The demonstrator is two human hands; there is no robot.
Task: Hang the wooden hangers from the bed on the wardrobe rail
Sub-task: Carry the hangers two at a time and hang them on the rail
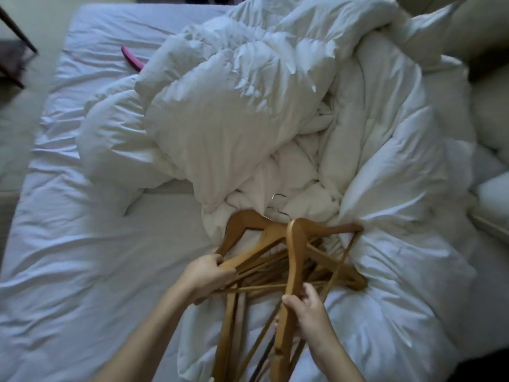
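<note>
Wooden hangers (pixel 278 252) lie tangled on the duvet (pixel 220 119), gripped by both hands (pixel 205 274).

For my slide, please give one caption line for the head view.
Both hands gather tangled wooden hangers beside a crumpled white duvet.

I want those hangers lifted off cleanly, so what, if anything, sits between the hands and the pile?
Nothing visible does. The left hand and the right hand are each already closed on a hanger in the wooden hangers pile. The hangers do cross one another, and the duvet bunches right behind them. The wardrobe rail is out of view.
</note>
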